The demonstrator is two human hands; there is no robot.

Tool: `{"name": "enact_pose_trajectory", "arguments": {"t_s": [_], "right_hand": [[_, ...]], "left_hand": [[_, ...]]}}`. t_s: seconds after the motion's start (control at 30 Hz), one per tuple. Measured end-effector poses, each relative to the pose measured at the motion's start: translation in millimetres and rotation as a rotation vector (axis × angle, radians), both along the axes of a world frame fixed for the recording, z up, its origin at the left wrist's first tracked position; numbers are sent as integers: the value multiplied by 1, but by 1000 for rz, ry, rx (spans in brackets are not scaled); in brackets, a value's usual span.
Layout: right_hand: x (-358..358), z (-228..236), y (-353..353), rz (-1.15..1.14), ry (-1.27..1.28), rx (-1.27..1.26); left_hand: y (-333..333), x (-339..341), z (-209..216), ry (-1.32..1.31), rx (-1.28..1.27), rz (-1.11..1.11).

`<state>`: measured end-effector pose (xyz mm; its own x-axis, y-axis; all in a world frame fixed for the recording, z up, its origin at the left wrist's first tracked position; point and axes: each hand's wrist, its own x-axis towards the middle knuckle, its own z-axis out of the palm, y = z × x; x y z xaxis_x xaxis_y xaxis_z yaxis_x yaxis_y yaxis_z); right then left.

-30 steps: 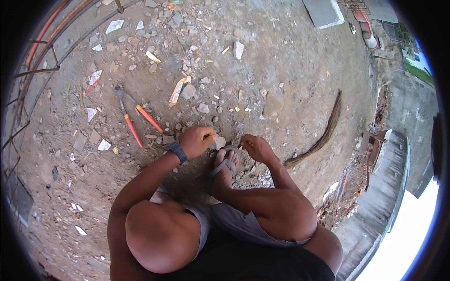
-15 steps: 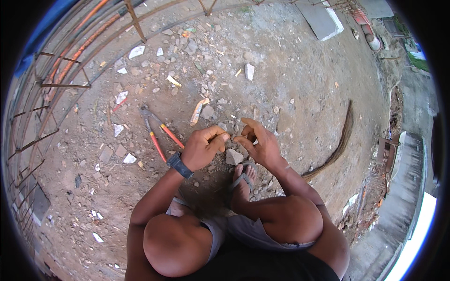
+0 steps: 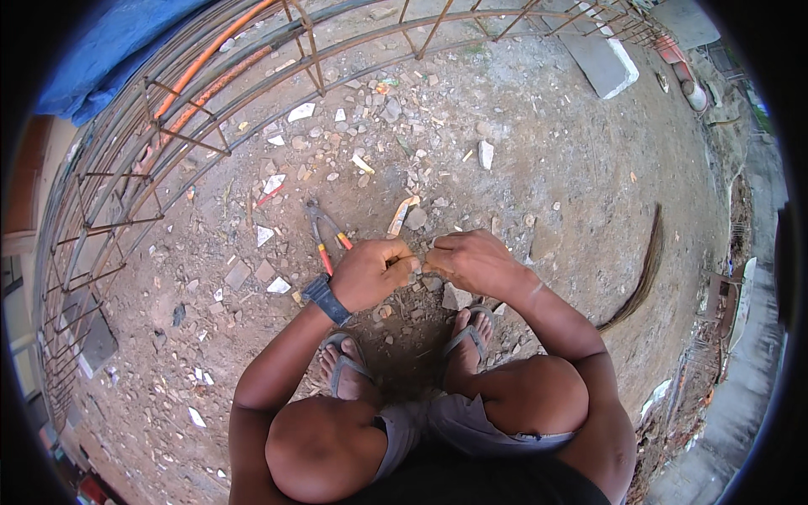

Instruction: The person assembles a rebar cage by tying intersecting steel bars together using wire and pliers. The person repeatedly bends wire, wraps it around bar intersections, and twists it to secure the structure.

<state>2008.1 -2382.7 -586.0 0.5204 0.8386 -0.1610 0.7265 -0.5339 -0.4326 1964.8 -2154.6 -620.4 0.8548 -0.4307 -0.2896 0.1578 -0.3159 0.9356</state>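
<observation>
My left hand (image 3: 375, 274), with a dark watch (image 3: 326, 299) on its wrist, is closed, thumb pinched against the fingers. Close against it my right hand (image 3: 476, 263) is closed too, its fingers curled down. Whatever lies between the fingertips is too small or too hidden to name. Just beyond my left hand, long-handled cutters (image 3: 321, 229) with red and orange grips lie on the dirt, the grip ends partly covered by that hand. A curved bundle of thin brown strands (image 3: 647, 273) rests on the ground to the right.
A long cage of rusty rebar (image 3: 189, 139) curves along the left and far side. Stone and tile pieces (image 3: 279, 286) litter the dirt. A flat grey slab (image 3: 602, 63) lies far right, a concrete ledge (image 3: 741, 421) runs along the right. A blue tarp (image 3: 109, 63) hangs far left.
The view has shifted, bringing both sandalled feet and more of the rebar cage into sight. My right hand's raised fingers have folded down and drawn closer to my left hand.
</observation>
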Motion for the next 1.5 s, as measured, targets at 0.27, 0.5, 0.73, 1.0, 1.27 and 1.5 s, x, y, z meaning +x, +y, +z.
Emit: {"name": "enact_pose_trajectory", "arguments": {"t_s": [0.27,0.5,0.73,1.0,1.27,1.5], "right_hand": [[4,-6,-6,-245,357,426],[-1,-6,-11,-188,502,496],[-1,-9,-17,-258,563,525],[-13,-35,-6,-576,737,647],[-20,-39,-3,-548,540,629],[-27,-34,0,-508,328,476]], "left_hand": [[15,-11,-1,29,-123,93],[17,-12,-7,35,-168,58],[8,-9,-5,65,-167,-17],[-1,-12,-17,97,-168,-12],[-9,-11,-23,97,-154,1],[-15,-13,-32,132,-157,16]]}}
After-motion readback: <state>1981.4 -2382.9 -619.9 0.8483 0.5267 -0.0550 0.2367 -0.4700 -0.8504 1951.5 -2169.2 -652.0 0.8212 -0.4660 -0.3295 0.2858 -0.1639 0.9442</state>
